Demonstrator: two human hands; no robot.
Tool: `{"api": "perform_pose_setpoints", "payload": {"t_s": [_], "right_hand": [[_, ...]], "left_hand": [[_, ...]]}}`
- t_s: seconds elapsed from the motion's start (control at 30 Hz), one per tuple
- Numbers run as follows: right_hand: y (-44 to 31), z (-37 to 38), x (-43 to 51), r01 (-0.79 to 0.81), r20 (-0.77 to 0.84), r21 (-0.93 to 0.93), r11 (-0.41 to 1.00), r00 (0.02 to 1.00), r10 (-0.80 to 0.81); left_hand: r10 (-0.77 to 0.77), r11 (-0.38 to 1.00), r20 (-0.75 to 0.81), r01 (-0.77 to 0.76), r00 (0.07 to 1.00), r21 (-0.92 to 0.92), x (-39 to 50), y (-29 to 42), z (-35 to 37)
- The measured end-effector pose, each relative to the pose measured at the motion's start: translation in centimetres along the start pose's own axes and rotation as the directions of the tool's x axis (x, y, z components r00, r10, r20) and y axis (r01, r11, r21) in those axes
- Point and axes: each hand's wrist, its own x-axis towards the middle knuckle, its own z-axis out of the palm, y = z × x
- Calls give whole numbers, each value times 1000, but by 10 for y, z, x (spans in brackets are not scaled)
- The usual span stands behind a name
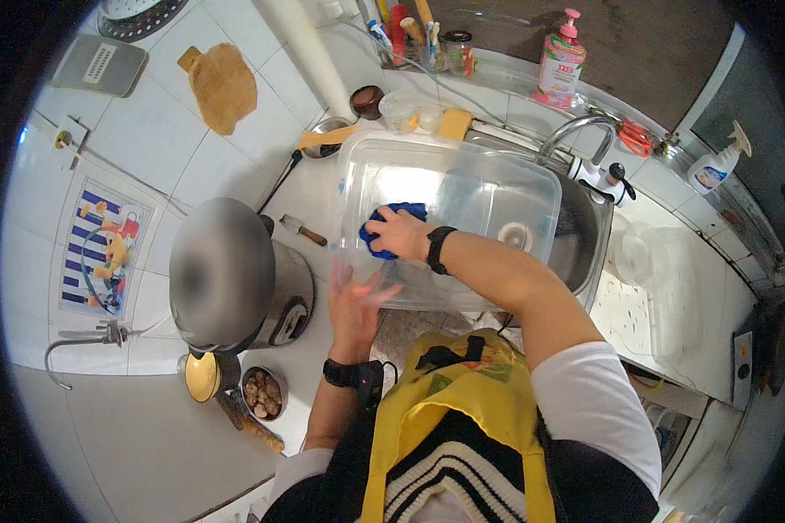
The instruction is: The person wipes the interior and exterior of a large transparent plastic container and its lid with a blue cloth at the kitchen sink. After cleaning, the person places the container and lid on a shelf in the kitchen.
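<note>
A large clear plastic storage box [458, 291] is tilted over the sink, its near left corner by my body. My right hand [399, 234] reaches into it and presses a blue cloth [411, 210] against the inside of the left part. My left hand [356, 297] holds the near left corner; its fingers show blurred through the clear plastic. Through the box the drain [515, 236] of the steel sink [572, 242] can be seen. A knife with a wooden handle [313, 236] lies on the counter just left of the box.
A rice cooker [291, 287] stands at left, a bowl of brown round items [263, 392] nearer me. The faucet [579, 127] arches over the sink's far side. A pink pump bottle [561, 65] and a spray bottle [716, 163] line the ledge. A clear container [677, 294] sits right.
</note>
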Motion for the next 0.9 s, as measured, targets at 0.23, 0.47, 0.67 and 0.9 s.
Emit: {"api": "perform_pose_setpoints", "payload": {"t_s": [0.23,0.47,0.67,0.9], "right_hand": [[77,16,-76,-559,47,-50,828,826,561],[72,4,-55,20,122,990,-136,327,937],[40,-26,-29,604,66,792,-92,66,996],[-9,-59,38,510,-281,860,-16,501,818]], "left_hand": [[-10,998,57,14,998,-60,2,5,-12],[5,998,105,1,994,-63,14,-9,-29],[-88,976,18,89,996,-198,11,-8,-22],[-59,997,6,59,998,-40,1,-1,-4]]}}
